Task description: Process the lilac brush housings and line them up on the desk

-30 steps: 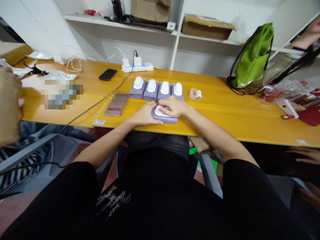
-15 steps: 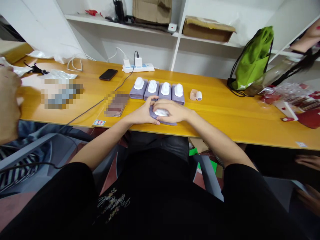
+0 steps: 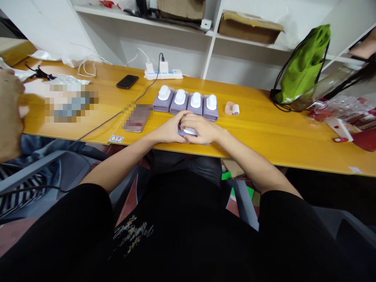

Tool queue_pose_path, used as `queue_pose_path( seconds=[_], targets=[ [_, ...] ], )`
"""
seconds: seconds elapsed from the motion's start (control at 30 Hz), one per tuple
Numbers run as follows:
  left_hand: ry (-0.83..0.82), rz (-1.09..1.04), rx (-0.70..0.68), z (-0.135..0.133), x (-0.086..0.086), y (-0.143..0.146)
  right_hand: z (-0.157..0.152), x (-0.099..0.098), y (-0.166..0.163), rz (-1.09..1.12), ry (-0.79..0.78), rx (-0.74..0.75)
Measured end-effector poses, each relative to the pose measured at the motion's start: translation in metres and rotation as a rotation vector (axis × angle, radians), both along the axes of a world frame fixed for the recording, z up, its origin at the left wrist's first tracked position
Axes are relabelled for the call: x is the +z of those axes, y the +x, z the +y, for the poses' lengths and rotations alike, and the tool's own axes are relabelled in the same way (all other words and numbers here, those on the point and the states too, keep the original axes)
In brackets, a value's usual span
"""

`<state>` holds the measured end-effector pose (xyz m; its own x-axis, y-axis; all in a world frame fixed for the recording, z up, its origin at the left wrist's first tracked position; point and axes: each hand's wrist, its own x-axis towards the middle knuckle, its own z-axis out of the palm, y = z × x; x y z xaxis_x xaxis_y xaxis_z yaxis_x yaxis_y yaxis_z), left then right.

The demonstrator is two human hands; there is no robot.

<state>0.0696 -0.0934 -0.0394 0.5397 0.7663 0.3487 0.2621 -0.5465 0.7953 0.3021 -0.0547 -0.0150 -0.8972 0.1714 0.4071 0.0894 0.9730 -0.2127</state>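
Note:
Near the table's front edge, my right hand [image 3: 204, 128] curls over a white brush [image 3: 190, 131], whose ridged or bristled side shows between the fingers. My left hand [image 3: 170, 129] wraps the left side of a purple folded cloth [image 3: 181, 132] that lies against the brush. Both hands touch, and they hide most of the cloth. Just behind them is a row of several purple folded cloths [image 3: 161, 106], each with a white brush [image 3: 164, 93] on top.
A phone [image 3: 137, 118] lies left of my hands, and a black phone [image 3: 127, 82] farther back. A tape roll [image 3: 235, 109] is to the right. Behind are a power strip [image 3: 178, 74] and green bag [image 3: 305, 66]. A co-worker's arm [image 3: 10, 117] is at far left.
My hands have closed in more around the brush and cloth, hiding more of them. The view has shifted slightly. The row behind is unchanged.

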Motion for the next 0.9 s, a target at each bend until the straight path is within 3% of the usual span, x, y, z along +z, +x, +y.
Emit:
queue_pose_path(
  seconds=[0.4, 0.63, 0.9],
  targets=[
    [0.026, 0.025, 0.006, 0.012, -0.013, -0.005, 0.004, 0.012, 0.011, -0.124, -0.016, 0.045],
    [0.076, 0.148, -0.157, 0.024, -0.001, -0.017, -0.004, 0.027, 0.022, -0.288, 0.015, 0.052],
    [0.050, 0.011, -0.076, 0.018, -0.013, -0.005, -0.001, 0.014, 0.010, -0.197, 0.011, 0.041]
  ],
)
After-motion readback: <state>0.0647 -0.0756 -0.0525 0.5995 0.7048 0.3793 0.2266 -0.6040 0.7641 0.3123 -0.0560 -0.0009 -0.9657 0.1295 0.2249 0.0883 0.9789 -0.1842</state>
